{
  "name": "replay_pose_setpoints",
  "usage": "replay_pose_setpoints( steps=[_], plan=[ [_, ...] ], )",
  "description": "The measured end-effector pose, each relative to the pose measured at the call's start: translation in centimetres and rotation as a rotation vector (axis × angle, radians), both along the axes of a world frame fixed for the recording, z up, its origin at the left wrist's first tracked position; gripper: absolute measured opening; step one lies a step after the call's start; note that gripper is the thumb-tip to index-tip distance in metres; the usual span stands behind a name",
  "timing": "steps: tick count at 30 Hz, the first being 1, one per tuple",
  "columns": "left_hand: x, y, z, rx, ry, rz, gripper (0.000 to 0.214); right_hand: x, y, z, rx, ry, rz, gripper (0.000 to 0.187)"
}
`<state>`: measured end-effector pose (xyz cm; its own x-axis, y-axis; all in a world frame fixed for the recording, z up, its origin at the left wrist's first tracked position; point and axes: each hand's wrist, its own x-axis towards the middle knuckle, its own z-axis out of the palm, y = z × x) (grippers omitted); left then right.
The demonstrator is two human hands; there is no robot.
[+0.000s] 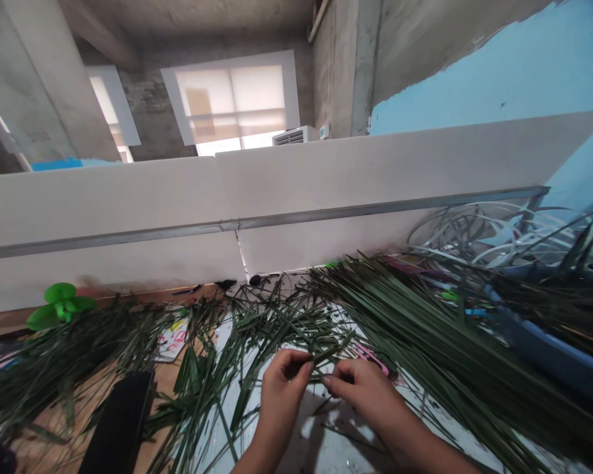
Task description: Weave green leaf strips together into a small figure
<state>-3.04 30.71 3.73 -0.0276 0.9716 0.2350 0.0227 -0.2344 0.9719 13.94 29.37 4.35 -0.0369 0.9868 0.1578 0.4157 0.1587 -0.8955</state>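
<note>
The person's left hand point(287, 376) pinches a narrow green leaf strip point(332, 352) between thumb and forefinger above the white worktop point(343, 454). Its long axis slants forward and rightward, the free tip pointing away from the person. The right hand point(358, 387) curls just beside it; its grip cannot be told. Farther right lies a long leaf bundle point(415, 329).

Desk point(168, 380), tan and white: loose green leaf strips point(261, 327); long-leaf bundle point(420, 329); pink object point(372, 359); black oblong point(118, 421); green three-lobed item point(62, 306).
</note>
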Motion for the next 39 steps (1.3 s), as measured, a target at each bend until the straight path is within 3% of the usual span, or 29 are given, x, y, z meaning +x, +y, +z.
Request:
replay_pose_setpoints(
  steps=[2, 6, 8, 15, 22, 39],
  plan=[
    [0.0, 0.0, 0.2, 0.0, 0.003, 0.006, 0.009, 0.3, -0.6, 1.3, 0.092, -0.176, -0.011, 0.03],
    [0.1, -0.3, 0.6, 0.027, 0.029, -0.016, 0.005, 0.9, -1.1, 3.0, 0.489, -0.296, -0.006, 0.007],
    [0.2, -0.4, 0.7, 0.035, 0.039, -0.025, 0.004, 1.1, -0.9, 3.0, 0.556, -0.362, 0.001, 0.015],
    [0.3, -0.3, 0.3, -0.048, -0.097, -0.115, 0.015, 1.3, -0.3, 2.0, 0.516, -0.42, 0.032, 0.011],
    [0.4, 0.1, 0.0, -0.088, -0.276, -0.14, 0.022, 1.5, -0.2, 1.5, 0.608, -0.353, 0.036, 0.014],
    [0.8, 0.0, -0.2, -0.095, -0.335, -0.141, 0.026, 1.0, -0.5, 1.4, 0.653, -0.376, 0.075, 0.015]
  ],
)
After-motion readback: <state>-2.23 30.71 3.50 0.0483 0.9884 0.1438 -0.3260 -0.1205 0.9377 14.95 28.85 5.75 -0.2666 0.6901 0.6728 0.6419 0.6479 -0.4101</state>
